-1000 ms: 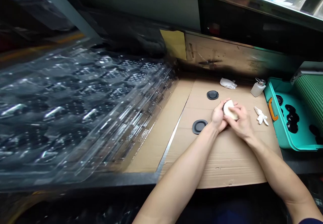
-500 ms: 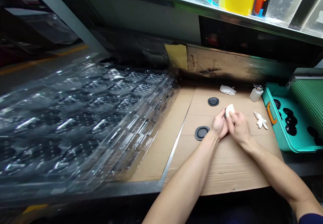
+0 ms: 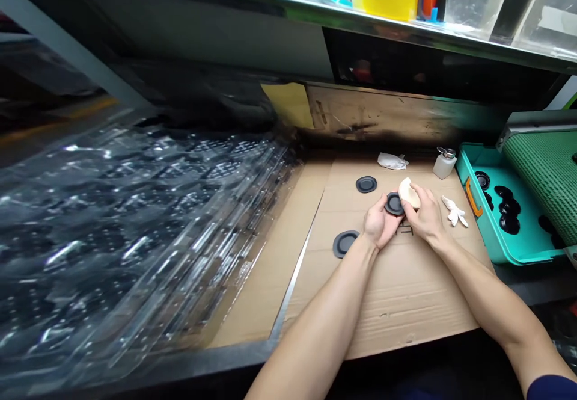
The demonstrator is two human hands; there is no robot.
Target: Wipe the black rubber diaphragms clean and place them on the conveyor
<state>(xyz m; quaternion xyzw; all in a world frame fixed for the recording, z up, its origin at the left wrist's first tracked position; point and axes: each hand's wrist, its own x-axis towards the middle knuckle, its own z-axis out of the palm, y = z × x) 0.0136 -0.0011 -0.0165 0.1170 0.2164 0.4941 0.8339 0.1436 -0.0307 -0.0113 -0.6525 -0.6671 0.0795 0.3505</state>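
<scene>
In my left hand [image 3: 377, 224] is a round black disc [image 3: 394, 203] with a raised rim, gripped at its edge and facing up. My right hand [image 3: 424, 212] pinches a cream-coloured pad [image 3: 408, 193], which looks like a sponge or folded cloth, just right of the disc. A grey-black disc [image 3: 346, 243] lies on the cardboard [image 3: 401, 298] beside my left wrist. Farther back is another dark disc [image 3: 366, 184]. White crumpled cloth [image 3: 455, 212] lies to the right of my right hand.
Stacked clear plastic trays [image 3: 135, 225] fill the left side. On the right, a teal bin [image 3: 500, 249] holds several black discs, beside a green conveyor belt [image 3: 545, 165]. A pump bottle [image 3: 445, 164] and white wipe [image 3: 392, 160] stand at the back, below a shelf [image 3: 288, 12].
My right hand has drawn the cream pad off to the right, so the black disc in my left hand now shows. The whole view has shifted slightly.
</scene>
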